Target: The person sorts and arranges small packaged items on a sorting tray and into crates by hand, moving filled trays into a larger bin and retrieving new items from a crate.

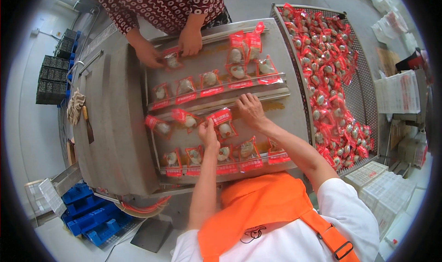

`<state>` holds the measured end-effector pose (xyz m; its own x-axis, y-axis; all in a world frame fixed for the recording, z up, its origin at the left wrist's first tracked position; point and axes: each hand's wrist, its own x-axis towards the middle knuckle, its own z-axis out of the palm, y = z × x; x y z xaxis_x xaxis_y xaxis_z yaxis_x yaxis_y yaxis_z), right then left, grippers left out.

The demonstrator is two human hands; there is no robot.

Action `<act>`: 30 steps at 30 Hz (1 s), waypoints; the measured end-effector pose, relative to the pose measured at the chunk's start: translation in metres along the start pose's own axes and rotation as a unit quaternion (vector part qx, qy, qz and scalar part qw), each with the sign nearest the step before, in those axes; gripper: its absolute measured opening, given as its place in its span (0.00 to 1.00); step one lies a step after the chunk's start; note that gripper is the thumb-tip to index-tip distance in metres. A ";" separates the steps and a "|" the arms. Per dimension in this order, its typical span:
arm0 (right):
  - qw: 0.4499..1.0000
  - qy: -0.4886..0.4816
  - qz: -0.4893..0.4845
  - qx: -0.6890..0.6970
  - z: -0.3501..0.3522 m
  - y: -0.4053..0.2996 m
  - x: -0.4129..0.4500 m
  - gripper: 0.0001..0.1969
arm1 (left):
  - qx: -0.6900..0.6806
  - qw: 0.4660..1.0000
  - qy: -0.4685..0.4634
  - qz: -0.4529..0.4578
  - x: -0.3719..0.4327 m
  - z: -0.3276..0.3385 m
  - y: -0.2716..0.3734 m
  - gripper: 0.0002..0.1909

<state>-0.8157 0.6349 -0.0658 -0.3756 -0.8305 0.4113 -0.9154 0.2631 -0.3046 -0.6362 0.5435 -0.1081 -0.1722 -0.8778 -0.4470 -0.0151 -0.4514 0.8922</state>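
My left hand pinches the left edge of a red and clear plastic packet with a pale egg-like item inside, over the steel bed of a packing machine. To its right, my right hand rests with curled fingers at a metal sealing bar; its fingertips are partly hidden, and whether they grip anything cannot be told. Left of my left hand lie two packets, one being a red-topped packet. Nearer me, several packets lie in a row along the front bar, among them a packet. Another row lies beyond the middle bar.
Across the machine, a co-worker's hands are at a packet. A perforated metal bin heaped with red packets stands at right. The machine's steel lid is at left, with a cloth and a wooden-handled scraper on it.
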 end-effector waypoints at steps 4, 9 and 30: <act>0.991 -0.063 -0.116 -0.026 -0.004 0.016 0.011 0.05 | -0.036 0.998 -0.046 -0.017 0.002 -0.003 0.000 0.08; 0.989 -0.108 -0.098 -0.012 -0.005 0.019 0.023 0.07 | -0.061 0.994 -0.072 -0.046 0.004 0.020 0.006 0.09; 0.988 -0.081 -0.053 0.118 0.017 0.015 0.036 0.06 | 0.292 0.948 -0.042 0.121 -0.038 0.049 0.033 0.46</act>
<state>-0.8410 0.6002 -0.0704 -0.2335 -0.9202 0.3141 -0.8816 0.0641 -0.4676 -0.6783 0.5694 -0.0586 -0.3180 -0.9171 -0.2404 -0.5027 -0.0519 0.8629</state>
